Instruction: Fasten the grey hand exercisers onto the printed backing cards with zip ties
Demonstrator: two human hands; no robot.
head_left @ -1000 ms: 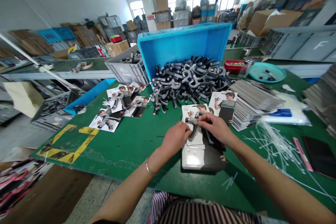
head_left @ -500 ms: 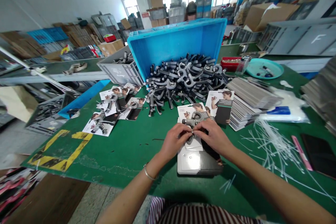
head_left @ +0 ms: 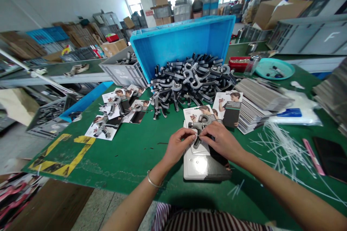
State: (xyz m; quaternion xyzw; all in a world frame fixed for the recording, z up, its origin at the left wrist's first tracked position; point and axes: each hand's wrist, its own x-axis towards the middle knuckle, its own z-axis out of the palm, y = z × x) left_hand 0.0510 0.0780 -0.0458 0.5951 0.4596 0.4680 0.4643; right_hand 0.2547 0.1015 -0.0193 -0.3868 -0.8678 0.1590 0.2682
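Observation:
A grey and black hand grip strengthener [head_left: 199,125] lies on a printed backing card [head_left: 189,112], above a stack of cards [head_left: 199,169]. My left hand [head_left: 180,146] is closed in a pinch at the left of its handles; a small white bit, seemingly a cable tie [head_left: 195,137], shows at the fingertips. My right hand [head_left: 221,139] lies over the card's right side, thumb and finger pinched close to the handles. What the right fingertips hold is too small and covered to see. Both pinches are close together, slightly apart.
A tipped blue crate [head_left: 181,43] spills many hand grips [head_left: 189,79] behind the cards. Several carded grips [head_left: 104,128] lie at left. To the right are stacked cards [head_left: 252,115], loose white cable ties [head_left: 284,151], a pink cutter [head_left: 313,157] and a dark flat object [head_left: 330,158].
My fingertips were together over the handles; now they have parted a little, the left moving slightly left. The hand grip and card stay in place.

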